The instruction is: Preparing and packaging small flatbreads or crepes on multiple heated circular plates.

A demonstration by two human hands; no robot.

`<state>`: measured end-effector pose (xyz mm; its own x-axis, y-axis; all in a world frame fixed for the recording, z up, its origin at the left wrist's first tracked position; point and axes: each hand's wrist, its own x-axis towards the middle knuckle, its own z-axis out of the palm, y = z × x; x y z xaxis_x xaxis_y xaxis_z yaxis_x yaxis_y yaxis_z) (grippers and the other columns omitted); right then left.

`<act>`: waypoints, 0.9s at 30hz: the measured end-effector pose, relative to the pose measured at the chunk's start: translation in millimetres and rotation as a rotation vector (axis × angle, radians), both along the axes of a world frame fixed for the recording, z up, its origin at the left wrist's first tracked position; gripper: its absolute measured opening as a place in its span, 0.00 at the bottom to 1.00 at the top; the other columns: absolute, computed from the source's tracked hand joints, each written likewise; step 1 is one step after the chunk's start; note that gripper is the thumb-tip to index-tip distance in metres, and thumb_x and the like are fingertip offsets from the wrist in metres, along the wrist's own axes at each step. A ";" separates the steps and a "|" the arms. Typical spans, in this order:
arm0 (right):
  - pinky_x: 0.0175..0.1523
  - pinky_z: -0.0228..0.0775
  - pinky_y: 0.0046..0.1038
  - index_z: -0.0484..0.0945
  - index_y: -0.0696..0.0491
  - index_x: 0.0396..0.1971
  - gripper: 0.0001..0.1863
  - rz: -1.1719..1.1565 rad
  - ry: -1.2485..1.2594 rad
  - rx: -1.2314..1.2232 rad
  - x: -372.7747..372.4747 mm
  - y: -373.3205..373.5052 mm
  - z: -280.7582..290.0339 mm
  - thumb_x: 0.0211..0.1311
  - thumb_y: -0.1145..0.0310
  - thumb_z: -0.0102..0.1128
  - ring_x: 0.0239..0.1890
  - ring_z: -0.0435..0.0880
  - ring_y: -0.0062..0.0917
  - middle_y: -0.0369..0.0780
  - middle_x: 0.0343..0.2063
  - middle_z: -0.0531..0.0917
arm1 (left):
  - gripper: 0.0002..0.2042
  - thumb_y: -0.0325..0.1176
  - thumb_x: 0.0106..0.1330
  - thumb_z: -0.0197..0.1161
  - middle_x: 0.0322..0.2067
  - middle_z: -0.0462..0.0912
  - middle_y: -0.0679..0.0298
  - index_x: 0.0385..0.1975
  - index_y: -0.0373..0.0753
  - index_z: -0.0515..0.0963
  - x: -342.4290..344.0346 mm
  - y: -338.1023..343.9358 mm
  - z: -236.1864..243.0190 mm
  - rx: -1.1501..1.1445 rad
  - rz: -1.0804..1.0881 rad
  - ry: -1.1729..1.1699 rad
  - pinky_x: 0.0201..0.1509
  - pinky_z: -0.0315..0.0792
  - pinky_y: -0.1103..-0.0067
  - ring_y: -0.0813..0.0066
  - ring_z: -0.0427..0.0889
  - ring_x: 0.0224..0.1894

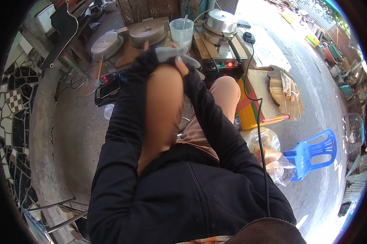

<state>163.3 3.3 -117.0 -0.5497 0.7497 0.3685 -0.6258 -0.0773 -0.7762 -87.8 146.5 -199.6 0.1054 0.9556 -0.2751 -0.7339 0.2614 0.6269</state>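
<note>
My left hand (166, 53) wears a grey glove and rests over my raised left knee, its gloved fingers pointing right and apart. Against it is my right hand (183, 67), bare at the thumb and fingertips, closed around the glove's finger side. Part of the right hand is hidden behind the glove and my black sleeve. Just beyond both hands stands a translucent plastic tub (181, 34) with a utensil upright in it and pale contents.
Round lidded pans (106, 44) with handles sit ahead on the left. A silver round cooker (222, 22) stands on a unit with red lights. A black cable (261, 122) runs down my right side. A blue plastic chair (313, 152), clear bags and a colourful box (252, 97) are to the right.
</note>
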 end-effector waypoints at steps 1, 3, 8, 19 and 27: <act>0.49 0.67 0.18 0.57 0.49 0.65 0.29 -0.001 0.001 0.002 -0.3 0.6 -0.5 0.67 0.60 0.50 0.44 0.74 0.20 0.42 0.51 0.73 | 0.41 0.59 0.63 0.49 0.60 0.61 0.44 0.64 0.28 0.51 -2.0 -0.6 -2.0 0.003 -0.004 0.004 0.68 0.51 0.70 0.56 0.63 0.60; 0.49 0.67 0.19 0.57 0.49 0.66 0.29 -0.001 0.004 0.006 -1.0 1.5 -1.2 0.67 0.60 0.50 0.44 0.74 0.20 0.42 0.52 0.73 | 0.41 0.59 0.63 0.48 0.60 0.62 0.44 0.64 0.28 0.51 -3.8 7.4 0.8 0.009 -0.012 0.013 0.68 0.51 0.70 0.56 0.64 0.60; 0.50 0.67 0.19 0.56 0.49 0.66 0.29 -0.013 -0.010 0.021 -0.3 0.4 1.4 0.67 0.60 0.49 0.44 0.74 0.21 0.42 0.53 0.72 | 0.41 0.59 0.63 0.48 0.59 0.62 0.44 0.64 0.28 0.51 -6.5 10.9 -0.1 0.023 -0.029 0.036 0.68 0.51 0.70 0.56 0.64 0.59; 0.50 0.67 0.20 0.56 0.49 0.66 0.29 -0.008 -0.016 0.010 -0.7 -0.2 1.2 0.67 0.60 0.49 0.46 0.74 0.22 0.43 0.54 0.71 | 0.42 0.60 0.63 0.47 0.58 0.63 0.43 0.64 0.28 0.50 -19.7 -16.3 -31.0 0.054 -0.068 0.085 0.68 0.52 0.70 0.56 0.66 0.58; 0.50 0.67 0.20 0.55 0.48 0.66 0.29 -0.020 -0.060 0.022 3.1 -2.8 4.1 0.67 0.59 0.49 0.46 0.74 0.22 0.43 0.54 0.71 | 0.42 0.61 0.64 0.46 0.58 0.64 0.42 0.64 0.27 0.50 -33.7 -12.0 -42.1 0.076 -0.095 0.120 0.68 0.52 0.69 0.56 0.67 0.58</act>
<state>166.4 0.4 -112.9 -0.5565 0.7527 0.3518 -0.5793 -0.0480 -0.8137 -121.5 134.5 -241.7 0.1669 0.9615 -0.2185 -0.6268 0.2745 0.7293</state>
